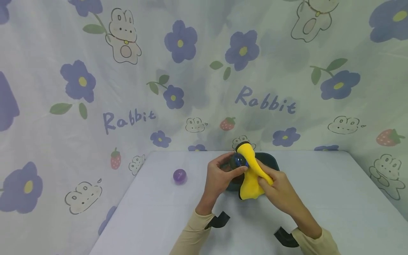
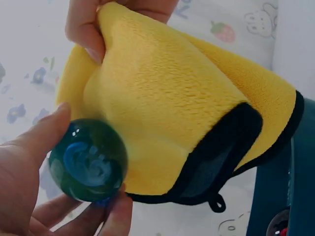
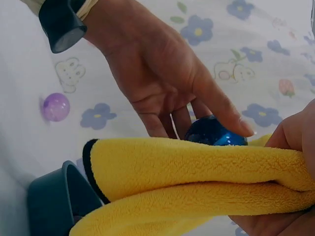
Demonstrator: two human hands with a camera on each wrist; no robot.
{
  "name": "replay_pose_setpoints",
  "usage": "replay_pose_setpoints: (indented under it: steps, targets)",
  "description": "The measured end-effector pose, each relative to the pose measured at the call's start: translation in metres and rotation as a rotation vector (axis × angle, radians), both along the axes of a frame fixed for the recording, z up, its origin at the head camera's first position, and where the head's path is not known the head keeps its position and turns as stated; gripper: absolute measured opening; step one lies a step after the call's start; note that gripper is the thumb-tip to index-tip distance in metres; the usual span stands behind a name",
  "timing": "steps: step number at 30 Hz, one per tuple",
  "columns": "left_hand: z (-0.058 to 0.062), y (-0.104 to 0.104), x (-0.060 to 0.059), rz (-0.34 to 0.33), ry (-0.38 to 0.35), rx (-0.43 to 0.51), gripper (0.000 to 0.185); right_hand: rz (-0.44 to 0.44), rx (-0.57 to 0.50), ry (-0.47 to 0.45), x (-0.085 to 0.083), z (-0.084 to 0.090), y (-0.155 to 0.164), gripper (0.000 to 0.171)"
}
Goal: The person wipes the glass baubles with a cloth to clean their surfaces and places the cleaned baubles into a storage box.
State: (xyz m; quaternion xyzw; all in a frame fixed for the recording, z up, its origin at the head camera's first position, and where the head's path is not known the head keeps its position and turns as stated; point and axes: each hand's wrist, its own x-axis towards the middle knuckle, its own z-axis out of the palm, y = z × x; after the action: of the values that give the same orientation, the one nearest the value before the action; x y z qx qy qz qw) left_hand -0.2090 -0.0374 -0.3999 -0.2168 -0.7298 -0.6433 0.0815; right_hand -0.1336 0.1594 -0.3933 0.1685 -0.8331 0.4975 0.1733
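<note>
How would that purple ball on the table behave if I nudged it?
The purple ball looks round and glossy, so it would probably roll freely on the smooth, flat table. It sits alone, nothing beside it to stop it. It seems small and translucent, likely light, possibly slippery.

A makeshift home-style recording corner is suggested by a pale tabletop (image 1: 318,198) closed in at 9, 12 and 3 o'clock by a draped cloth backdrop (image 1: 191,88) printed with purple flowers, rabbits, strawberries and "Rabbit".
</note>
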Motion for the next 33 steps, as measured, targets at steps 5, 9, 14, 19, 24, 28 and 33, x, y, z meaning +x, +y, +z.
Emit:
replay_pose_setpoints:
  steps: [5,9,14,19,24,28,33]
  targets:
    - [0.002,-0.002,0.001,0.002,-0.024,-0.074,0.054,-0.007,0.025,0.047,0.001,0.002,-0.001,0.054]
    - [0.003,-0.003,0.001,-0.001,-0.027,-0.123,0.059,0.002,0.038,0.093,0.0,0.001,-0.001,0.056]
    - [0.004,-0.005,0.002,-0.092,-0.012,-0.117,0.049,0.023,0.065,0.168,-0.004,-0.001,0.0,0.06]
    - [0.004,-0.005,0.004,-0.155,0.008,-0.129,0.044,0.013,0.11,0.204,-0.007,-0.003,0.001,0.063]
    - [0.004,-0.004,0.007,-0.163,0.043,-0.163,0.044,0.037,0.093,0.166,-0.01,-0.004,0.005,0.062]
    - [0.005,-0.003,0.008,-0.173,0.071,-0.166,0.048,0.069,0.047,0.096,-0.012,-0.005,0.01,0.059]
    - [0.007,-0.001,0.011,-0.187,0.07,-0.138,0.057,0.098,0.003,0.012,-0.016,-0.007,0.015,0.054]
